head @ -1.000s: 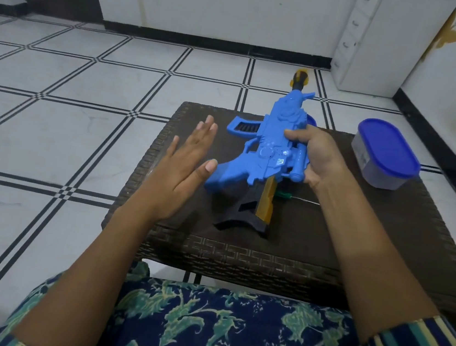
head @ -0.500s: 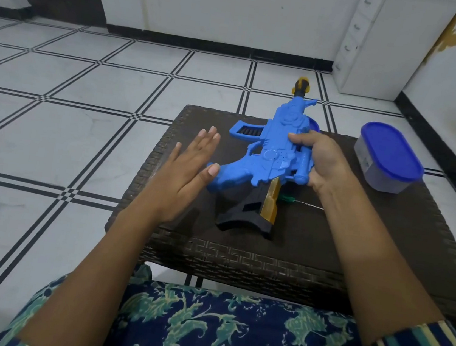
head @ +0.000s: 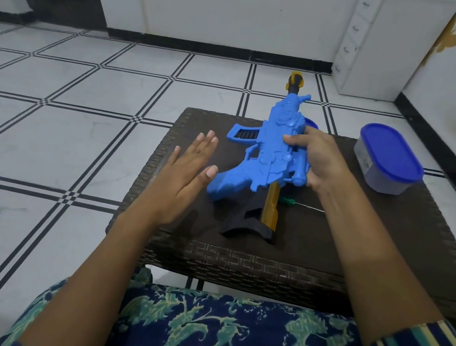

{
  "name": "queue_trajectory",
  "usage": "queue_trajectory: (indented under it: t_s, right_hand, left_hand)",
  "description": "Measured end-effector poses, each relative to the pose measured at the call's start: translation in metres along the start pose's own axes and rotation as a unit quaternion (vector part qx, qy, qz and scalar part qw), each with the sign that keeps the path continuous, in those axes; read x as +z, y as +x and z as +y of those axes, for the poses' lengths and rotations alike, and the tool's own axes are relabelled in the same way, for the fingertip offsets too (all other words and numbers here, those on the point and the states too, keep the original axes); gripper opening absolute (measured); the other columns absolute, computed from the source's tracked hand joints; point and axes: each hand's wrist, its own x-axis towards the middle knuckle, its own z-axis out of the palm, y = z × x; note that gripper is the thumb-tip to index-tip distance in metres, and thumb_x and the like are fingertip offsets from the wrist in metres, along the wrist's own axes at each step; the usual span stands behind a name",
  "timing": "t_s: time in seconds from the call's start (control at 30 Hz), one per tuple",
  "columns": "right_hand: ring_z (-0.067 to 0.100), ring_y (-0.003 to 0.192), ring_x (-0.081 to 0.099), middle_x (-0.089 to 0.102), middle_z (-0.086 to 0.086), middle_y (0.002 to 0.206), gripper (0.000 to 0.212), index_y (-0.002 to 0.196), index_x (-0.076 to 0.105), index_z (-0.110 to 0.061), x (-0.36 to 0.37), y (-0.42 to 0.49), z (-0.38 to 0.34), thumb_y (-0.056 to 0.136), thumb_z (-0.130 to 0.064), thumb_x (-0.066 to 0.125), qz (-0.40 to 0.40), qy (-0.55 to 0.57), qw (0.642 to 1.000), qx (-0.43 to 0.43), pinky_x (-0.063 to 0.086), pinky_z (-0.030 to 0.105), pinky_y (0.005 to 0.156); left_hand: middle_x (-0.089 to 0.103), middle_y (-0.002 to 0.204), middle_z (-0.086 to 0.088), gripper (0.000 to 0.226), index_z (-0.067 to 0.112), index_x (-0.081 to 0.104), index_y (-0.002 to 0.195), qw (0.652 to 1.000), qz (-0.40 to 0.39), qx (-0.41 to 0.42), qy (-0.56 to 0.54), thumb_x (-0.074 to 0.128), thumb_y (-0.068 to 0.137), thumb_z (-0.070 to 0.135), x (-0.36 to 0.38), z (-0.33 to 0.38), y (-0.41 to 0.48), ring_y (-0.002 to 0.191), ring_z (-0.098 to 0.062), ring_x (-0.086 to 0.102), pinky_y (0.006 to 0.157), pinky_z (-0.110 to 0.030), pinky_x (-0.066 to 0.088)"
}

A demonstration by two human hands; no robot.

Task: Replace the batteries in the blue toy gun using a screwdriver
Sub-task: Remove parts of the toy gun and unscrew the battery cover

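Nearest me is the leaf-printed blue cloth over the lap. Past it, on the dark woven wicker table, the left hand is flat with straight fingers, holding nothing. Its thumb is just beside the pistol grip (I cannot tell if they touch). The glossy blue moulded-plastic toy gun stands tilted on its black stock, muzzle pointing away. The right hand curls round its body. A thin green-handled screwdriver lies behind the stock. Farther right sits an oval clear tub with a blue lid.
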Motion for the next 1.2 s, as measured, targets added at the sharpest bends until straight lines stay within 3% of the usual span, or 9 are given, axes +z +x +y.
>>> queue_trajectory:
  t_s: [0.23, 0.43, 0.73, 1.03, 1.2]
  right_hand:
    - [0.038, 0.097, 0.07, 0.07, 0.021, 0.11, 0.026, 0.116, 0.062, 0.0, -0.001, 0.001, 0.003, 0.091, 0.001, 0.057, -0.011, 0.035, 0.999, 0.025, 0.061, 0.043, 0.067]
    - [0.035, 0.091, 0.072, 0.071, 0.019, 0.102, 0.02, 0.107, 0.063, 0.001, 0.008, 0.004, 0.006, 0.088, 0.005, 0.06, 0.021, -0.054, 0.998, -0.003, 0.061, 0.048, 0.073]
    - [0.032, 0.084, 0.072, 0.071, 0.018, 0.102, 0.019, 0.106, 0.064, -0.002, 0.001, 0.001, 0.0, 0.09, 0.005, 0.057, 0.0, -0.003, 1.0, 0.0, 0.061, 0.039, 0.062]
    - [0.033, 0.086, 0.072, 0.071, 0.019, 0.105, 0.026, 0.116, 0.062, 0.0, -0.001, -0.001, 0.0, 0.09, 0.003, 0.057, 0.001, 0.015, 1.0, 0.021, 0.061, 0.041, 0.064]
    - [0.034, 0.091, 0.071, 0.07, 0.019, 0.105, 0.024, 0.112, 0.062, 0.001, 0.006, 0.0, 0.001, 0.089, 0.006, 0.059, 0.027, -0.045, 0.999, -0.007, 0.061, 0.044, 0.069]
  left_hand:
    - [0.006, 0.159, 0.018, 0.061, 0.028, 0.013, 0.152, 1.0, -0.008, 0.001, 0.003, 0.019, 0.096, 0.053, 0.001, 0.0, 0.001, 0.143, 0.007, -0.003, 0.121, -0.04, 0.0]
    - [0.007, 0.158, 0.018, 0.062, 0.028, 0.014, 0.151, 1.0, -0.014, -0.001, 0.004, 0.019, 0.095, 0.054, 0.002, 0.0, -0.001, 0.143, 0.007, -0.002, 0.12, -0.035, -0.001]
    - [0.008, 0.158, 0.019, 0.062, 0.028, 0.015, 0.151, 1.0, -0.022, -0.008, -0.002, 0.019, 0.095, 0.054, 0.002, -0.001, 0.0, 0.142, 0.008, -0.002, 0.119, -0.031, -0.002]
    - [0.008, 0.158, 0.018, 0.062, 0.028, 0.015, 0.151, 0.999, -0.032, -0.013, -0.001, 0.022, 0.095, 0.054, 0.002, -0.001, 0.0, 0.142, 0.01, -0.002, 0.117, -0.024, -0.002]
    - [0.009, 0.158, 0.016, 0.065, 0.028, 0.016, 0.151, 0.999, -0.036, -0.013, 0.009, 0.02, 0.093, 0.056, 0.004, -0.001, 0.0, 0.143, 0.008, -0.001, 0.119, -0.027, 0.0]
